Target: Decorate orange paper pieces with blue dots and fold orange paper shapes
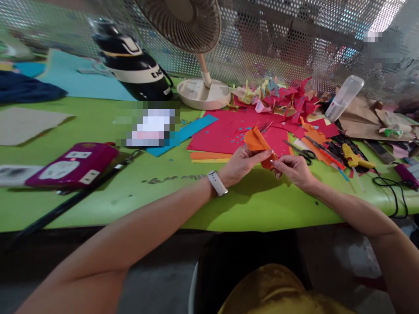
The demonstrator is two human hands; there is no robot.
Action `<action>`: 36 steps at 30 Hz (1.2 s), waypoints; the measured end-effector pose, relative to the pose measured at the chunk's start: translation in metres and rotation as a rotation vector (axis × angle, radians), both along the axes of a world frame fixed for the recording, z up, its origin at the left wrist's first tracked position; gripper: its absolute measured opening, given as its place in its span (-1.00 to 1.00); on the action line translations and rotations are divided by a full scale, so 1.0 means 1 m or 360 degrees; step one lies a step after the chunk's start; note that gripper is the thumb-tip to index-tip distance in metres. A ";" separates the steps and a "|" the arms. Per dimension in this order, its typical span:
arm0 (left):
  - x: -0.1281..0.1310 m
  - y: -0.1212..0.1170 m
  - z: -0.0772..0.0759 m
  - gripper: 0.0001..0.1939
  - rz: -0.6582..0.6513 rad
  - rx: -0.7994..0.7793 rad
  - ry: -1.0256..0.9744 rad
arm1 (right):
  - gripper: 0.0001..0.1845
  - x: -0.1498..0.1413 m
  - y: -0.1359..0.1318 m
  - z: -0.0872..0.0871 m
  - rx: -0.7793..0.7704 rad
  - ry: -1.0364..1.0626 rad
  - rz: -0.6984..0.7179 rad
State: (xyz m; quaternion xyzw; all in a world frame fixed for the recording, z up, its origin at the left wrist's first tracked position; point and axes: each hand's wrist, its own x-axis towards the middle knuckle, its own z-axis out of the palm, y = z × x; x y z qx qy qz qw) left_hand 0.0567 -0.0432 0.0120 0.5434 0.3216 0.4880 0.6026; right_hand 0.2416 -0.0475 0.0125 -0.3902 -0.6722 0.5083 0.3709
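Both hands meet at a piece of folded orange paper [258, 140], held up over the front of the table. My left hand [246, 163] grips its lower left side, thumb along the fold. At the paper's lower right corner, my right hand [293, 171] pinches with thumb and fingertips. Behind the hands lie red paper sheets [216, 131] sprinkled with small blue bits, above orange and yellow sheets [209, 156]. Black-handled scissors [307, 155] rest just beyond my right hand.
Right of the hands lie a yellow glue gun [356, 159] with its cord and a clear bottle [345, 98]. Folded paper pieces [271, 93] heap up at the back beside a fan [204, 93]. A black flask [140, 69], phone [152, 126] and purple power strip [77, 165] stand left.
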 end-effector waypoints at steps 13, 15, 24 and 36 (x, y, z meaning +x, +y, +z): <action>0.002 -0.004 0.001 -0.77 0.0022 0.0000 0.0114 | -0.54 0.002 -0.002 -0.004 -0.0074 0.0053 0.0084; 0.002 -0.005 0.003 -0.78 0.0041 0.0027 0.0147 | -0.55 0.002 -0.001 -0.004 -0.0068 0.0035 0.0083; 0.005 -0.006 0.003 -0.76 0.0047 -0.0011 0.0093 | -0.51 -0.001 -0.003 -0.004 -0.0140 0.0077 -0.0006; 0.007 -0.010 0.003 -0.74 0.0020 -0.0073 0.0013 | -0.60 0.001 -0.002 -0.006 -0.0186 0.0078 0.0119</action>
